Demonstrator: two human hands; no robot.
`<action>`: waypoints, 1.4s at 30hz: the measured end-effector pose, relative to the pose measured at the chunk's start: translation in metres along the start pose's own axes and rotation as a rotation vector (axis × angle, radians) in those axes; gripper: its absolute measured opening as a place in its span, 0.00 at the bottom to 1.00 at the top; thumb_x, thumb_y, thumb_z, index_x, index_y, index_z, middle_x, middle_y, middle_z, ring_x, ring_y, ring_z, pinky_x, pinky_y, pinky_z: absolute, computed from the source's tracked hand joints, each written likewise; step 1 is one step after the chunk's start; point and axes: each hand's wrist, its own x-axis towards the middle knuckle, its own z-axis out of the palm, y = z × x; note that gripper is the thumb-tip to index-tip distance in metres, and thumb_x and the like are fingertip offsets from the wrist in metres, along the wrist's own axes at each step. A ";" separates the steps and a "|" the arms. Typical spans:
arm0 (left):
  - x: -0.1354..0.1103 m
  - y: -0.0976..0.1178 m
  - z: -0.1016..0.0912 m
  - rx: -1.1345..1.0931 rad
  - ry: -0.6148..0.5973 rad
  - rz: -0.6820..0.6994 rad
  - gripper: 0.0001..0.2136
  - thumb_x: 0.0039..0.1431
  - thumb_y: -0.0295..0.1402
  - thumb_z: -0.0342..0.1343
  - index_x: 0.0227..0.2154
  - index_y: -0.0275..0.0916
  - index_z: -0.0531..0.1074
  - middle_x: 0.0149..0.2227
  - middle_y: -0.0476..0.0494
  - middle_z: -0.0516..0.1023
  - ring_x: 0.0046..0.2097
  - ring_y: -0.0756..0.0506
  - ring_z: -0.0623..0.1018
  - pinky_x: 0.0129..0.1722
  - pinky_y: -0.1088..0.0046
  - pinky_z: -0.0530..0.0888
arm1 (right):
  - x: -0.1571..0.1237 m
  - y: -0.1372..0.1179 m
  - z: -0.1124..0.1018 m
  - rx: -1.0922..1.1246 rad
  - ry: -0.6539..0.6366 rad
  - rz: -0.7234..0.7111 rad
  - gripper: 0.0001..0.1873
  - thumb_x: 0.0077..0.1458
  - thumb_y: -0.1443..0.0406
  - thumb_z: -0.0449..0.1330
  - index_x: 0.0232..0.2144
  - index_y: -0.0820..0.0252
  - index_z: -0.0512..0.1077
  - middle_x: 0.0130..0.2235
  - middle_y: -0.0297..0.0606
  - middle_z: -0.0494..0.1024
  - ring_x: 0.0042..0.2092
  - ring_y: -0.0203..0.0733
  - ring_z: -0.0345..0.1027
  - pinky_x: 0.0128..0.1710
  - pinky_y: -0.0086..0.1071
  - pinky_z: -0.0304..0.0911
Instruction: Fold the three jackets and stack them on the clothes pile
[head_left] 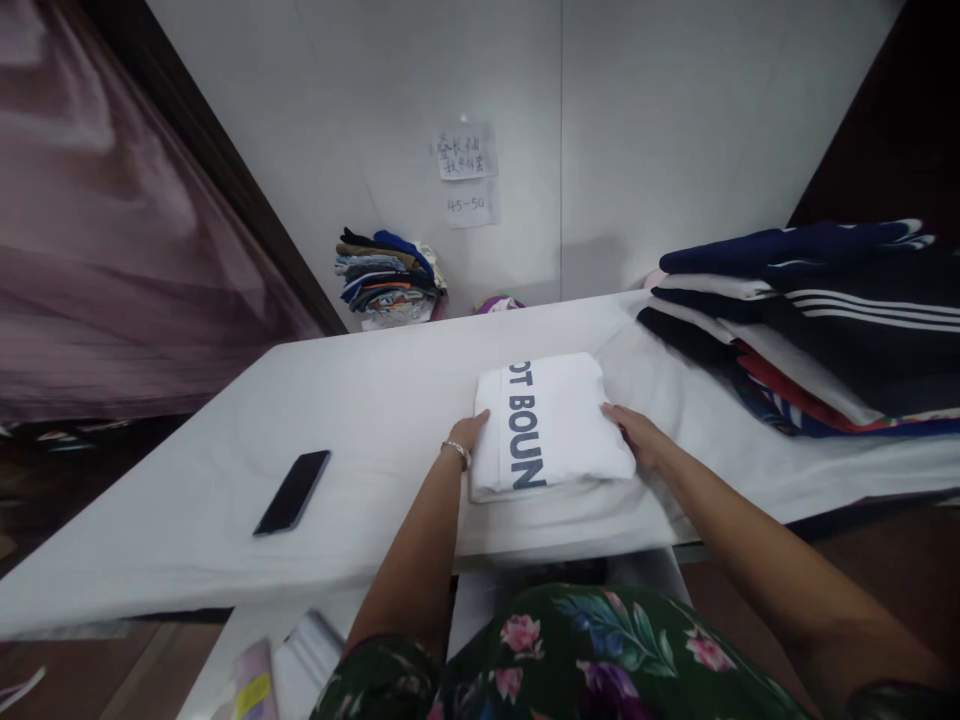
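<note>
A white folded shirt (570,420) lies flat near the front of the table, with dark block letters running down its left part. At its left edge is my left hand (471,434), thumb on top and fingers tucked out of sight beneath; a bracelet circles the wrist. My right hand (634,432) grips the opposite edge the same way, its thumb at the side of the fabric. The hidden fingers seem to be under the shirt on both sides.
A white-covered table (375,400) bears a dark phone (292,492) at left. A tall pile of folded clothes (810,320) stands at right. Behind the far edge is a smaller clothes stack (390,270). Handwritten papers (466,175) hang on the wall; a pink curtain (135,220) is at left.
</note>
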 end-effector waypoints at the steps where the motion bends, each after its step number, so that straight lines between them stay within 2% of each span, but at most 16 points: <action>1: -0.001 0.001 0.001 -0.062 -0.059 -0.011 0.28 0.53 0.51 0.55 0.46 0.31 0.72 0.46 0.30 0.77 0.48 0.36 0.76 0.48 0.63 0.72 | 0.000 -0.004 0.000 0.026 -0.033 0.042 0.27 0.50 0.55 0.63 0.49 0.64 0.68 0.49 0.48 0.76 0.46 0.48 0.72 0.44 0.38 0.71; 4: -0.005 0.001 0.004 -0.378 -0.316 -0.068 0.26 0.56 0.49 0.53 0.47 0.30 0.71 0.44 0.32 0.79 0.45 0.39 0.78 0.47 0.64 0.74 | 0.000 -0.013 0.000 0.106 -0.129 0.131 0.21 0.51 0.56 0.61 0.44 0.64 0.71 0.44 0.47 0.78 0.44 0.47 0.73 0.45 0.37 0.70; 6: -0.008 0.000 0.005 -0.566 -0.441 -0.128 0.25 0.56 0.46 0.54 0.49 0.30 0.70 0.43 0.33 0.79 0.46 0.38 0.78 0.48 0.62 0.73 | 0.001 -0.012 -0.001 0.135 -0.192 0.170 0.20 0.51 0.55 0.61 0.43 0.61 0.71 0.42 0.45 0.79 0.44 0.47 0.74 0.47 0.40 0.69; 9: -0.013 0.001 0.004 -0.633 -0.451 -0.213 0.25 0.56 0.44 0.54 0.51 0.29 0.69 0.43 0.33 0.79 0.46 0.37 0.78 0.50 0.61 0.73 | 0.003 -0.007 0.000 0.123 -0.253 0.214 0.23 0.50 0.51 0.61 0.44 0.58 0.71 0.41 0.44 0.79 0.43 0.48 0.74 0.48 0.45 0.67; 12: -0.019 0.002 0.002 -0.652 -0.478 -0.261 0.27 0.56 0.44 0.55 0.53 0.29 0.67 0.42 0.33 0.79 0.46 0.37 0.78 0.51 0.60 0.72 | 0.000 -0.002 0.004 0.101 -0.303 0.165 0.26 0.48 0.49 0.61 0.45 0.57 0.71 0.43 0.45 0.79 0.45 0.49 0.73 0.49 0.46 0.66; 16: -0.030 0.002 -0.002 -0.682 -0.567 -0.303 0.31 0.55 0.44 0.57 0.56 0.27 0.63 0.40 0.32 0.80 0.46 0.36 0.78 0.50 0.57 0.73 | -0.010 -0.005 0.011 0.083 -0.345 -0.012 0.28 0.42 0.56 0.66 0.46 0.56 0.69 0.43 0.42 0.78 0.45 0.48 0.72 0.49 0.45 0.65; 19: -0.036 -0.001 -0.003 -0.718 -0.605 -0.311 0.32 0.53 0.41 0.58 0.58 0.30 0.62 0.40 0.36 0.81 0.46 0.36 0.78 0.48 0.58 0.74 | -0.016 -0.008 0.010 0.083 -0.345 -0.115 0.29 0.37 0.62 0.68 0.46 0.55 0.69 0.43 0.39 0.78 0.43 0.47 0.72 0.48 0.44 0.65; 24: -0.050 0.002 0.007 -0.765 -0.616 -0.359 0.26 0.56 0.41 0.54 0.58 0.43 0.63 0.40 0.50 0.81 0.47 0.39 0.78 0.45 0.58 0.76 | -0.027 -0.017 -0.008 0.066 -0.350 -0.213 0.25 0.37 0.63 0.66 0.43 0.50 0.70 0.41 0.29 0.79 0.42 0.47 0.72 0.47 0.43 0.65; 27: -0.061 0.014 0.019 -0.753 -0.634 -0.343 0.24 0.54 0.38 0.56 0.56 0.45 0.66 0.41 0.52 0.81 0.49 0.39 0.77 0.46 0.59 0.76 | -0.042 -0.034 -0.029 0.026 -0.331 -0.228 0.23 0.38 0.64 0.65 0.41 0.48 0.71 0.40 0.28 0.79 0.42 0.47 0.73 0.47 0.43 0.66; 31: -0.077 0.043 0.045 -0.751 -0.715 -0.220 0.23 0.48 0.35 0.61 0.50 0.38 0.72 0.43 0.45 0.80 0.52 0.37 0.75 0.50 0.61 0.74 | -0.073 -0.076 -0.065 -0.065 -0.272 -0.261 0.26 0.37 0.65 0.66 0.43 0.49 0.71 0.42 0.31 0.79 0.42 0.48 0.73 0.44 0.42 0.68; 35: -0.099 0.088 0.084 -0.757 -0.804 -0.013 0.25 0.45 0.33 0.64 0.49 0.35 0.72 0.47 0.39 0.78 0.53 0.36 0.74 0.55 0.60 0.70 | -0.110 -0.131 -0.106 -0.190 -0.132 -0.261 0.31 0.34 0.68 0.67 0.46 0.54 0.71 0.41 0.37 0.80 0.39 0.49 0.74 0.43 0.42 0.69; 38: -0.118 0.132 0.121 -0.785 -0.833 0.154 0.26 0.46 0.33 0.64 0.50 0.35 0.70 0.50 0.37 0.76 0.53 0.36 0.73 0.57 0.58 0.68 | -0.140 -0.179 -0.139 -0.265 -0.002 -0.297 0.35 0.35 0.71 0.66 0.50 0.58 0.69 0.44 0.42 0.79 0.39 0.49 0.74 0.44 0.43 0.68; 42: -0.138 0.210 0.189 -0.843 -0.952 0.348 0.24 0.47 0.32 0.64 0.49 0.34 0.70 0.53 0.36 0.73 0.53 0.37 0.73 0.56 0.57 0.69 | -0.180 -0.261 -0.189 -0.506 0.289 -0.372 0.34 0.47 0.74 0.58 0.58 0.63 0.60 0.52 0.51 0.73 0.39 0.45 0.74 0.44 0.41 0.65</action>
